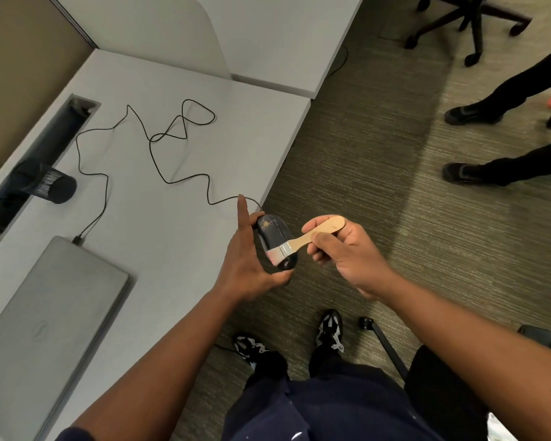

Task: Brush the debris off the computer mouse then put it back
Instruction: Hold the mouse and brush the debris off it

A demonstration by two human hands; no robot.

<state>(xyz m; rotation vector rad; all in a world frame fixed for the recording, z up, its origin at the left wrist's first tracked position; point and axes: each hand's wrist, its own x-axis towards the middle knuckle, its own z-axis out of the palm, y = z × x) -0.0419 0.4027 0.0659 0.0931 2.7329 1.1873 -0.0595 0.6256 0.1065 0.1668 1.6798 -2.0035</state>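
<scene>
Two hands (247,259), mouse (274,233), brush (295,246)

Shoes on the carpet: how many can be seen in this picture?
4. Two patterned shoes, left and right, below the hands; two black shoes, upper and lower, at the right edge. An orange shape near them is unclear; others may be hidden.

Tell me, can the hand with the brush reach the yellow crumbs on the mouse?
Probably yes. The right hand already has the brush resting on the mouse, which the left hand holds up beside the desk edge. The debris sits farther along the top with nothing covering it.
</scene>
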